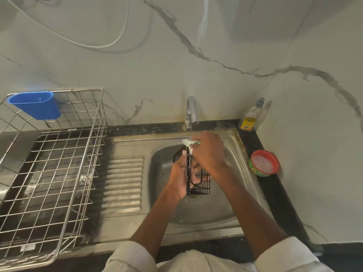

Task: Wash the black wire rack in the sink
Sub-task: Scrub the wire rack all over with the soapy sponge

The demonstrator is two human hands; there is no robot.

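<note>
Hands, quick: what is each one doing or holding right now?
Left hand: grips the black wire rack over the sink.
Right hand: holds a soapy white scrubber against the rack's top edge.

Both hands' grip closed.

Setting: a home kitchen, at the washing-up station. A stainless steel sink with a ribbed drainboard is sitting in a dark stone tabletop, a chrome tap rising behind it. A wire dish drainer is carrying a blue cutlery cup. A dish soap bottle and a red-rimmed tub are standing against marble-patterned wall panels.
</note>
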